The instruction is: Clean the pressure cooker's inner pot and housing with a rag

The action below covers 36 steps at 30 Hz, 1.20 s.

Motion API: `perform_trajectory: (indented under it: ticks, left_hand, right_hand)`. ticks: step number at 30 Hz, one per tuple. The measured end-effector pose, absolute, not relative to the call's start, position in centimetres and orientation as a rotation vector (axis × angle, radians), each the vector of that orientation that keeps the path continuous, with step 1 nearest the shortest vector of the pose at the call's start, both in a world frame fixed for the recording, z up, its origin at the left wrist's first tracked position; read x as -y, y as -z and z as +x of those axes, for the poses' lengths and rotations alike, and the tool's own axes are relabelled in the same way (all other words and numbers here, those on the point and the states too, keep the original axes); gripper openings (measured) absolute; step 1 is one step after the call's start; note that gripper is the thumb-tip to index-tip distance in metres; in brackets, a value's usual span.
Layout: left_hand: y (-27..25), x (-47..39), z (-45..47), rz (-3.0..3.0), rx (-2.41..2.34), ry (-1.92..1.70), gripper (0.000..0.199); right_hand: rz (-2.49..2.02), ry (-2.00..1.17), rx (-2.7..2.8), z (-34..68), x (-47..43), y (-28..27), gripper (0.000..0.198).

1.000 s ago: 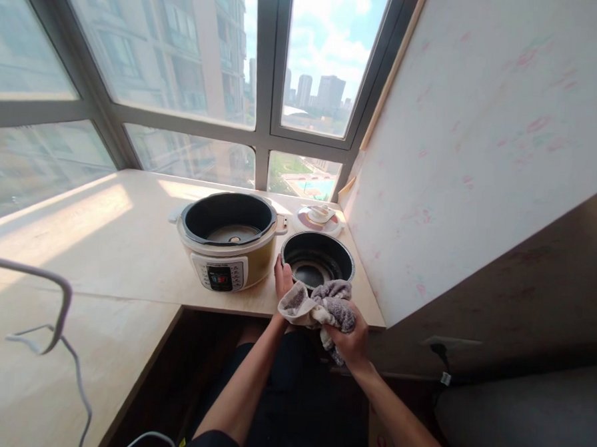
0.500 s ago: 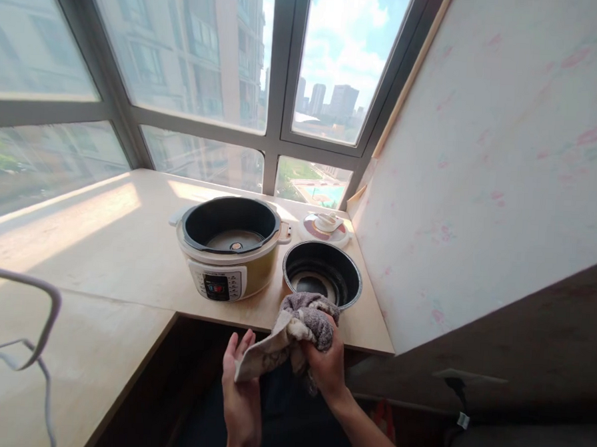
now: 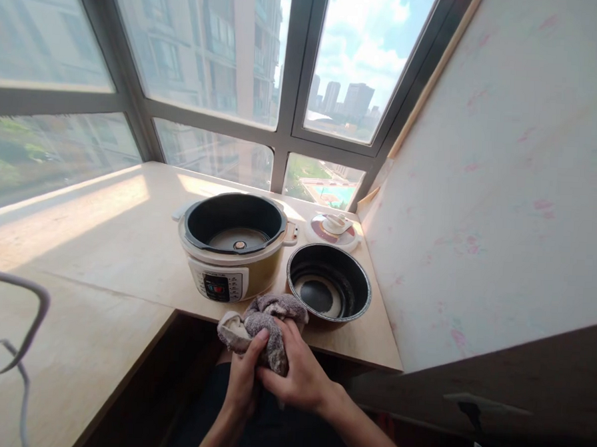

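A bunched grey-brown towel (image 3: 267, 328) is between my two hands, just in front of the sill's edge. My left hand (image 3: 243, 381) is closed on its lower left part. From the right, my right hand (image 3: 298, 370) wraps round it, fingers over the cloth. Right behind the towel stands a dark inner pot (image 3: 352, 303), its inside bare apart from a pale ring at the bottom. To the pot's left is a pressure cooker body (image 3: 263, 268) with a control panel, uncovered, its heating well showing. The cooker lid (image 3: 331, 232) lies behind the pot.
The pale wooden sill (image 3: 102, 240) runs along the windows, with a step in its front edge. A grey-white bent tube with a cable (image 3: 39, 303) is at the left. A flowered wall (image 3: 478, 226) slopes up at the right, above a plugged-in cord (image 3: 471, 416).
My left hand has gone from flat and open to gripping the towel. The towel is more bunched and has moved left, away from the pot. The view has shifted slightly.
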<state>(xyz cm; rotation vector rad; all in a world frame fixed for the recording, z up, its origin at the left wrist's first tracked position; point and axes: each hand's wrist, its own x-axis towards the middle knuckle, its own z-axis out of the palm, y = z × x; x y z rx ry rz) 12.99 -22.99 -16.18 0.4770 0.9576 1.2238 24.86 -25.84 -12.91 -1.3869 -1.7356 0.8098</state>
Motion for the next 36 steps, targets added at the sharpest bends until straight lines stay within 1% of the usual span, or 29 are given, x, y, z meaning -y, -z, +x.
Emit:
perform_trajectory:
  ticks: [2,3,5,7,10,11,13,14,15,16,17,18,20,22,26,28,32,36]
  left_hand:
    - [16.2,22.4,13.2,0.448,-0.979,-1.234,0.061]
    - [16.3,22.1,13.2,0.443,-1.004,-1.246,0.058]
    - [16.7,21.6,13.4,0.449,-1.089,-1.277,0.053]
    - [17.2,21.1,13.4,0.488,-1.191,-1.307,0.049]
    - [17.7,20.5,13.2,0.611,-1.298,-1.343,0.047]
    - [17.8,20.3,13.2,0.671,-1.316,-1.361,0.048]
    - [17.8,20.1,13.2,0.787,-1.329,-1.388,0.049]
    - [17.7,19.9,13.4,0.833,-1.322,-1.39,0.048]
    - [17.6,19.7,13.6,0.865,-1.309,-1.382,0.048]
    - [17.4,19.5,13.9,0.883,-1.294,-1.365,0.047]
    - [17.3,19.2,14.3,0.895,-1.279,-1.342,0.048]
    - [17.2,18.9,14.7,0.908,-1.267,-1.324,0.049]
    - [17.0,18.3,15.4,0.946,-1.249,-1.322,0.055]
    - [17.0,17.8,16.0,0.986,-1.236,-1.347,0.059]
    - [17.4,17.3,16.6,1.04,-1.221,-1.345,0.054]
    - [17.7,17.2,16.8,1.082,-1.218,-1.336,0.052]
    - [17.8,17.0,17.1,1.166,-1.218,-1.322,0.054]
    - [17.6,15.9,17.6,1.189,-1.232,-1.265,0.041]
  right_hand:
    - [-1.459,-0.834,1.827,25.3,25.7,12.4,0.091]
    - [-1.5,-0.813,1.862,25.6,25.6,12.2,0.092]
    - [-1.571,-0.715,1.915,26.2,25.8,11.6,0.088]
    - [-1.596,-0.616,1.915,27.2,26.3,10.8,0.073]
    - [-1.571,-0.492,1.752,29.9,27.4,9.6,0.034]
    - [-1.578,-0.391,1.659,31.2,27.7,9.3,0.029]
    - [-1.651,-0.043,1.439,34.1,27.6,9.2,0.028]
    - [-1.72,0.108,1.326,35.7,27.3,9.4,0.032]
    - [-1.786,0.189,1.24,37.3,26.8,9.8,0.043]
    - [-1.839,0.201,1.168,38.8,26.1,10.3,0.055]
    - [-1.879,0.141,1.101,40.1,25.4,10.9,0.063]
    - [-1.907,-0.002,1.051,41.3,24.7,11.5,0.063]
    - [-1.892,-0.368,1.032,42.8,23.6,12.7,0.056]
    - [-1.845,-0.556,1.008,43.4,23.0,13.4,0.049]
    - [-1.813,-0.577,0.994,43.6,23.1,13.4,0.042]
    - [-1.794,-0.616,1.006,44.0,23.1,13.0,0.046]
    - [-1.744,-0.736,1.005,45.8,22.6,12.3,0.06]
    - [-1.75,-0.864,0.987,47.6,22.1,11.9,0.062]
